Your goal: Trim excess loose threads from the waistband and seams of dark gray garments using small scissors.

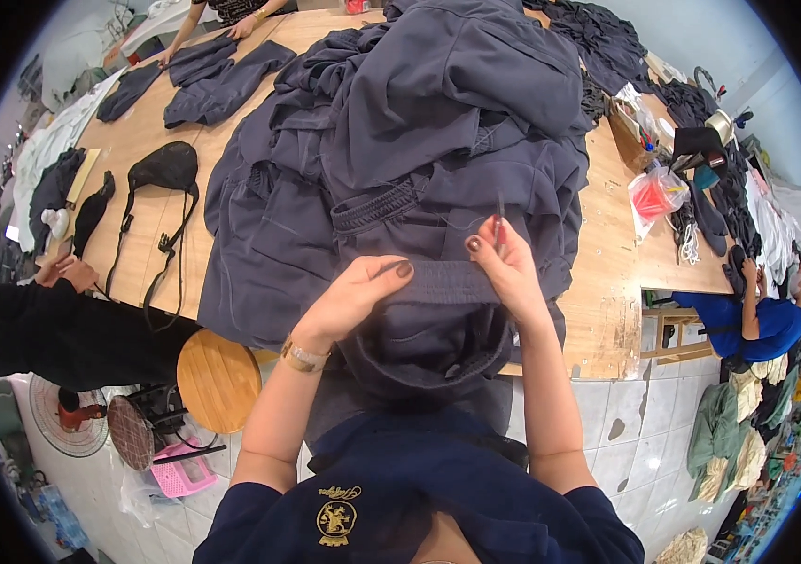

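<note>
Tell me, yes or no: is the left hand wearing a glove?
No, the left hand is bare, with dark-painted nails and a gold-coloured watch at the wrist, pinching the waistband of the dark blue garment.

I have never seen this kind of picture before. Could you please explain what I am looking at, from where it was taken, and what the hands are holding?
One camera, worn on a person's head, looks down; its wide lens makes the picture round and bends straight edges. The two bare arms from below are that person's own. The left hand and right hand hold the waistband of a dark garment, and the right hand also grips a small thin tool, perhaps snips. On the wooden table lies a pile of dark garments, a black bag and a plastic bag. Other people work around the table.
</note>
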{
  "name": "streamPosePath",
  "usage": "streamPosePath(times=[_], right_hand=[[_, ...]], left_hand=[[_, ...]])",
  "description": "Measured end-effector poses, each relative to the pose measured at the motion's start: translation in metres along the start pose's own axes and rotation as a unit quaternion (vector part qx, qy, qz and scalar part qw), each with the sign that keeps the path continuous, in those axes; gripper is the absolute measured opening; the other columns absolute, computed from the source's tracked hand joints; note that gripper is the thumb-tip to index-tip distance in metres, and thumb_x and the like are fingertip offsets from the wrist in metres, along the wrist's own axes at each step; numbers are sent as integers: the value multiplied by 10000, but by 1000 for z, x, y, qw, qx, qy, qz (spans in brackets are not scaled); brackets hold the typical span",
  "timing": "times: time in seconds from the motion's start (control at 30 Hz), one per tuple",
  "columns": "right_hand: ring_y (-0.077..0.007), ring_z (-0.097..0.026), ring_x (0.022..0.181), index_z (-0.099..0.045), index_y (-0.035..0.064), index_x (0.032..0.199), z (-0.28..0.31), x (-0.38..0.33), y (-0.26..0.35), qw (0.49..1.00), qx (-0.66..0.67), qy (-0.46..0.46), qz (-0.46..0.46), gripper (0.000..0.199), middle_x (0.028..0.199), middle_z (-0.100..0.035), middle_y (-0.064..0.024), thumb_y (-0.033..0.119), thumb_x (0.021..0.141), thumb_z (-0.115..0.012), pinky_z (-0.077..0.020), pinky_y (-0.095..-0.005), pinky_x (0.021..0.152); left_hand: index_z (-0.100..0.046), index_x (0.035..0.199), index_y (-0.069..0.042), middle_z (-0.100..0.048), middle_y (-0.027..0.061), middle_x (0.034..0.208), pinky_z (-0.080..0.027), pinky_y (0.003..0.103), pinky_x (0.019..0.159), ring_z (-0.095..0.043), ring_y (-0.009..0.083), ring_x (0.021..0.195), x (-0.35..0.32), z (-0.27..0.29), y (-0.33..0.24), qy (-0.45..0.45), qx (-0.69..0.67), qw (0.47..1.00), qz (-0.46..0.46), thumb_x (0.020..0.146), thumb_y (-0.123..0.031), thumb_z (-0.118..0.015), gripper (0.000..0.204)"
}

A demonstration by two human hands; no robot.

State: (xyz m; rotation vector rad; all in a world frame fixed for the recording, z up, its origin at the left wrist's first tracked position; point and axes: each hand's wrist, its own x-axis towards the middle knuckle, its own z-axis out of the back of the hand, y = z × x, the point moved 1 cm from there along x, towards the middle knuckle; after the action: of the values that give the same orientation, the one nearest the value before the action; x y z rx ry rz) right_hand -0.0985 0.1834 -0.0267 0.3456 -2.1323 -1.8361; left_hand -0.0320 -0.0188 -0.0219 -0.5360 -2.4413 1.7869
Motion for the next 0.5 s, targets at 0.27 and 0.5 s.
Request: streamPosePath(times=[0.27, 0.5], right_hand=[[-33, -350, 668, -428, 33, 832, 1, -2, -19, 971, -230, -70, 12, 183, 709, -397, 46, 117, 920, -565, -317, -190, 587], [-69, -365, 606, -431, 9, 802, 4, -14, -16, 969, -217, -115, 8, 256, 627, -413, -12, 146, 867, -637, -349, -243, 540]], left_hand=[[-605, 1082, 17, -648, 66, 1050, -493, 246, 811, -617, 121, 900, 10, 21, 26, -87, -220, 967, 90, 949, -240, -530, 299], [-620, 1050, 21, -659, 76, 1026, -500, 259, 815, -626, 132, 887, 15, 25, 31, -120, -305, 941, 82, 947, -283, -536, 332]])
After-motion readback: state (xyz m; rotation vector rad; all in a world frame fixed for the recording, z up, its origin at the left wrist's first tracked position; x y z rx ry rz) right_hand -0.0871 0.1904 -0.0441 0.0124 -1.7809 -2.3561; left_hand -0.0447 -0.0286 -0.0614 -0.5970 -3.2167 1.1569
